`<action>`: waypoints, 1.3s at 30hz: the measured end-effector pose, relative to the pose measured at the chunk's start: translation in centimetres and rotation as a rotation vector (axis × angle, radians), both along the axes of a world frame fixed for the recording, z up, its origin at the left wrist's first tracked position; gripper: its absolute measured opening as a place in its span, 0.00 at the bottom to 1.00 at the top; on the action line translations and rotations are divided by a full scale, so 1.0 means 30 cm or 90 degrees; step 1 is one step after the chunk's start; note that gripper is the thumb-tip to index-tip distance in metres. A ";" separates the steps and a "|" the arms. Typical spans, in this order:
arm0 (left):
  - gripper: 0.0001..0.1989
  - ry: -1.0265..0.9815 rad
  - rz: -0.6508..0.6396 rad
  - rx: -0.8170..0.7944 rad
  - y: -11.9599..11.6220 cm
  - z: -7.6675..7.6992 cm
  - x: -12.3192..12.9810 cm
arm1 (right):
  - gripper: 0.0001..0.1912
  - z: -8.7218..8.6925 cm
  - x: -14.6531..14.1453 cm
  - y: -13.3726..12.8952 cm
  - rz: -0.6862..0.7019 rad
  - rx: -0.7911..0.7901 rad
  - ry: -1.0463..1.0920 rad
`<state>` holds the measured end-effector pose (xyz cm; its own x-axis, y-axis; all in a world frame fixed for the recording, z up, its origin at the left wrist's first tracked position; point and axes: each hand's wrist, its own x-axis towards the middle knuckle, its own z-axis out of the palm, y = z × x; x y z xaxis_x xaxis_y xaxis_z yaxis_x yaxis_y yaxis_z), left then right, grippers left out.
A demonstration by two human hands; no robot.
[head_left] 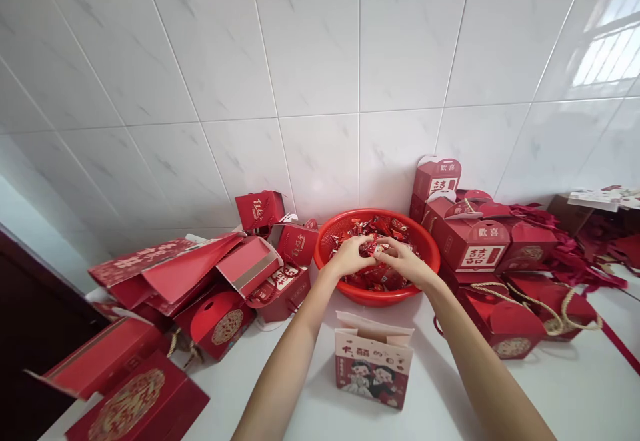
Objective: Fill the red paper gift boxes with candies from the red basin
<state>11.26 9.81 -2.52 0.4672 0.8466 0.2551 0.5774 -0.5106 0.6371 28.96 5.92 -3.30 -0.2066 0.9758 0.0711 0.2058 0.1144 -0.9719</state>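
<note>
Both hands reach into a red plastic basket (429, 244) that holds many small red-wrapped candies (383, 277). My left hand (351, 255) curls its thumb and fingers around some of the wrapped candies near the middle. Facing it, my right hand (404, 261) grips candies too, its fingertips close to the left ones. Some of what lies between the fingers is hidden. Nearer to me, between my forearms, a small paper gift box (373, 374) stands upright with its top open. A cartoon couple is printed on its front.
Red gift boxes (227, 324) lie heaped on the left of the white table (300, 421). More red boxes with handles (483, 254) are stacked at the right, some with rope cords. Dark red ribbons (565, 254) lie beyond them. A tiled wall (320, 154) rises behind the basket.
</note>
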 end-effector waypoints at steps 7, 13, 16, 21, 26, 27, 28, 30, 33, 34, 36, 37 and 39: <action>0.28 -0.017 -0.024 0.024 0.006 -0.005 -0.003 | 0.24 0.000 0.007 0.003 0.013 -0.016 0.039; 0.33 -0.054 -0.049 0.053 0.003 0.006 -0.002 | 0.27 -0.012 0.020 0.021 -0.012 -0.023 0.096; 0.38 -0.096 -0.076 0.034 0.008 0.003 -0.004 | 0.30 -0.016 0.031 0.031 -0.047 0.010 0.120; 0.43 -0.141 -0.055 -0.037 0.010 0.003 -0.012 | 0.31 -0.004 0.041 0.032 -0.132 0.028 0.209; 0.39 -0.157 -0.039 -0.054 0.005 0.012 -0.013 | 0.24 0.004 0.039 0.026 -0.149 0.057 0.239; 0.38 -0.159 -0.038 -0.048 0.003 0.013 -0.013 | 0.23 0.002 0.039 0.027 -0.150 0.063 0.238; 0.37 -0.162 -0.036 -0.039 0.001 0.015 -0.012 | 0.23 0.000 0.039 0.028 -0.151 0.065 0.238; 0.35 -0.170 -0.035 -0.015 -0.002 0.017 -0.009 | 0.23 -0.005 0.039 0.032 -0.151 0.060 0.238; 0.32 -0.194 -0.019 0.044 -0.006 0.016 -0.006 | 0.24 -0.006 0.038 0.033 -0.143 0.033 0.238; 0.29 -0.205 -0.005 0.066 -0.005 0.014 -0.006 | 0.24 -0.003 0.036 0.032 -0.140 0.020 0.239; 0.24 -0.226 0.030 0.101 -0.003 0.011 -0.005 | 0.24 0.006 0.030 0.027 -0.131 -0.006 0.240; 0.21 -0.229 0.045 0.116 -0.002 0.009 -0.006 | 0.23 0.012 0.026 0.023 -0.124 -0.021 0.241; 0.16 -0.221 0.052 0.137 0.000 0.008 -0.006 | 0.23 0.025 0.018 0.016 -0.101 -0.064 0.248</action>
<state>11.08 9.81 -2.26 0.2566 0.7869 0.5612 0.3916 -0.6155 0.6840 29.51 6.39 -2.57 -0.0299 0.9994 0.0177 -0.1719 0.0123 -0.9850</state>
